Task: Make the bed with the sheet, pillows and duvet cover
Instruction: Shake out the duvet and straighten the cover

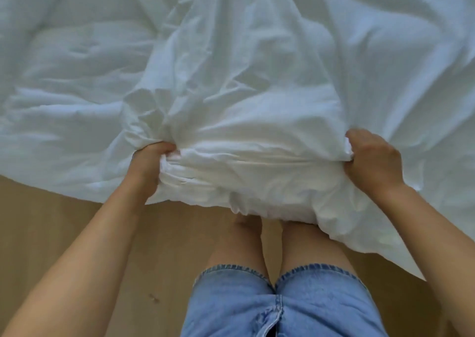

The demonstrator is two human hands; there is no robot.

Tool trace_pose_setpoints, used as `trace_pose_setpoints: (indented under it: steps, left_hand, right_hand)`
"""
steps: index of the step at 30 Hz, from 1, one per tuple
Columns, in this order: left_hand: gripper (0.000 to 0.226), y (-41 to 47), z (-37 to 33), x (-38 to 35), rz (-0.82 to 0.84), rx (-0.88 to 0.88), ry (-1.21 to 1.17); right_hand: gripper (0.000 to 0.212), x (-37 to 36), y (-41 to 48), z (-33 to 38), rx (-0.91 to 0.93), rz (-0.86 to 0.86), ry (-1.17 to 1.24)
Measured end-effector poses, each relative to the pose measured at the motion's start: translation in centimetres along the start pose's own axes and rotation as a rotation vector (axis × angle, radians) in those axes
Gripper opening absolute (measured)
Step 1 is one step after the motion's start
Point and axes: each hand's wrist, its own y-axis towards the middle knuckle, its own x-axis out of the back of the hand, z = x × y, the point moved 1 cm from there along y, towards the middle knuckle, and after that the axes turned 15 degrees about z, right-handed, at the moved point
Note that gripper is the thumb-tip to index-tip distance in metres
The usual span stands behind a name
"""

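Observation:
A white, wrinkled duvet cover [244,79] fills the upper two thirds of the head view, with a quilted white duvet [64,92] showing at the left. Its near edge is bunched into a thick fold that hangs over my legs. My left hand [147,167] grips the bunched fabric at the fold's left end, fingers curled into it. My right hand [372,160] grips the fabric at the fold's right end. No pillows are in view.
A light wooden floor [64,221] lies below the bedding's near edge. My bare legs and blue denim shorts [270,305] are at the bottom centre, close against the hanging fabric. The bedding drapes lower at the right [385,233].

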Motion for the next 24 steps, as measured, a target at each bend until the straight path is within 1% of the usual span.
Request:
trace_pose_setpoints:
  steps: [1,3,4,6,8,9,10,12,14,17,19,20,21,24]
  left_hand:
    - [0.033,0.1,1.2,1.3,-0.04,0.048,-0.049]
    - [0.032,0.2,3.3,1.5,-0.072,0.053,-0.062]
    - [0.027,0.3,4.1,0.9,-0.051,0.03,-0.044]
    - [0.024,0.5,4.9,-0.3,0.049,-0.009,-0.031]
    - [0.032,0.8,5.1,-0.4,0.155,-0.01,-0.051]
    - [0.038,1.0,5.2,-0.1,0.204,-0.006,-0.067]
    - [0.044,1.2,5.3,0.4,0.249,-0.009,-0.085]
    - [0.048,1.8,5.5,1.5,0.333,-0.054,-0.121]
    - [0.045,2.4,5.7,2.7,0.391,-0.11,-0.197]
    - [0.035,3.6,5.5,3.9,0.428,-0.102,-0.281]
    - [0.029,4.1,5.1,4.5,0.452,-0.109,-0.259]
    - [0.028,4.2,4.8,5.2,0.459,-0.114,-0.252]
    - [0.028,4.3,4.6,6.4,0.452,-0.103,-0.252]
    - [0.031,4.9,4.5,13.0,0.361,-0.051,-0.259]
  right_hand:
    - [0.015,-0.3,0.1,0.4,-0.036,0.036,0.001]
    - [0.017,-0.6,0.3,1.9,-0.103,0.088,-0.017]
    - [0.024,-0.6,0.2,3.0,-0.131,0.09,-0.041]
    - [0.052,-1.0,-0.2,6.2,-0.12,0.066,-0.129]
    - [0.078,-1.8,-0.8,11.3,0.049,0.065,-0.193]
    - [0.083,-2.6,-0.6,14.3,0.153,0.101,-0.246]
    - [0.085,-3.6,-0.2,17.3,0.238,0.143,-0.316]
    - [0.083,-5.5,1.7,22.9,0.309,0.206,-0.458]
    - [0.074,-6.8,4.0,26.8,0.311,0.241,-0.58]
    - [0.04,-7.4,6.0,29.0,0.311,0.26,-0.639]
    - [0.027,-6.6,5.4,28.7,0.341,0.177,-0.616]
    - [0.023,-6.0,4.8,28.4,0.347,0.097,-0.557]
    - [0.021,-5.5,4.2,27.9,0.334,0.032,-0.499]
    - [0.025,-3.9,2.7,27.2,0.236,-0.014,-0.372]
